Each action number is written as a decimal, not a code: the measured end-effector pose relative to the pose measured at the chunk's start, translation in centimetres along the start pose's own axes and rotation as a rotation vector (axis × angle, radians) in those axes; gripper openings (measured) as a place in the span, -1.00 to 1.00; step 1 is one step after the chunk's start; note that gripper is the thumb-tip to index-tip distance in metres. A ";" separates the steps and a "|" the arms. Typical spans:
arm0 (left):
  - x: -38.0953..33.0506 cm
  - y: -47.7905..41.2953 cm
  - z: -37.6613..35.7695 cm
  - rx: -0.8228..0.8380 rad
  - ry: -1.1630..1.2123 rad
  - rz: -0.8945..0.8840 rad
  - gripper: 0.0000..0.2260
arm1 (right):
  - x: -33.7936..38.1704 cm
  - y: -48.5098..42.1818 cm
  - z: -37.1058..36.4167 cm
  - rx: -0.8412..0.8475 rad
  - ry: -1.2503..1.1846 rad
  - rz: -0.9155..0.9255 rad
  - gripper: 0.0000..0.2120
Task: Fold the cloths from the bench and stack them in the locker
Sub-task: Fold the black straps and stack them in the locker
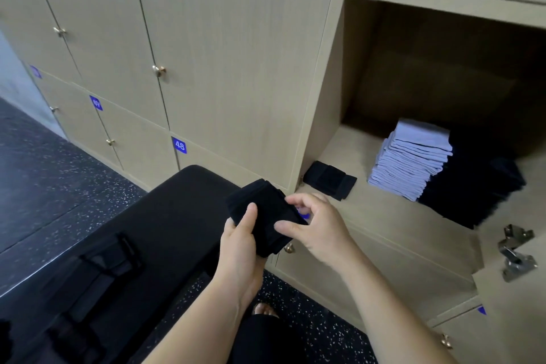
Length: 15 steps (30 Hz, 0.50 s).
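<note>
While a folded black cloth (263, 213) is gripped by the left hand (239, 245), thumb on top, its right edge is pinched by the right hand (319, 230). It is held in the air between the bench (165, 216) and the open locker (384, 210).

We record the black cloth (260, 216) in the grip as matt, soft woven fabric. Right of the grip, the locker (325, 115) is pale wood-grain board with a matt finish, and its hinge (517, 254) is bright bare metal. Left of the grip, the bench (165, 230) is smooth black with a faint sheen. Above the grip, the knob (159, 69) is glossy brass-coloured metal.
</note>
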<state>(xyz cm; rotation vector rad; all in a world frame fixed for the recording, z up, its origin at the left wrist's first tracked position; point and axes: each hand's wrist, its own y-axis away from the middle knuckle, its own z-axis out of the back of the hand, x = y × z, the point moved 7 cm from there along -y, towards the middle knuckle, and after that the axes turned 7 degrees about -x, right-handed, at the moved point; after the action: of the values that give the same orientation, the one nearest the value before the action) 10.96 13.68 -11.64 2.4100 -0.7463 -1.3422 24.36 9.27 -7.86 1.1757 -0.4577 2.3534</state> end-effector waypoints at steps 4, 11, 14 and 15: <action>-0.5 0.5 -0.3 -0.033 0.123 0.056 -0.62 | 0.6 0.1 -0.8 -0.019 0.013 -0.036 -0.67; -1.0 -0.3 0.6 -0.063 0.173 0.116 -0.57 | 1.2 -0.8 -0.4 0.070 -0.295 -0.044 -0.91; -1.0 -1.0 1.0 -0.099 0.122 0.100 -0.72 | 0.0 -1.8 0.6 0.019 -0.373 -0.109 -0.89; -1.0 -1.3 0.9 -0.094 0.110 0.090 -0.75 | -0.5 -2.2 1.0 -0.014 -0.422 -0.144 -0.87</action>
<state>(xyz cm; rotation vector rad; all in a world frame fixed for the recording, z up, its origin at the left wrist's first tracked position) 10.16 15.32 -12.01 2.3267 -0.7369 -1.1738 26.45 10.48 -7.55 1.6473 -0.5060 1.9758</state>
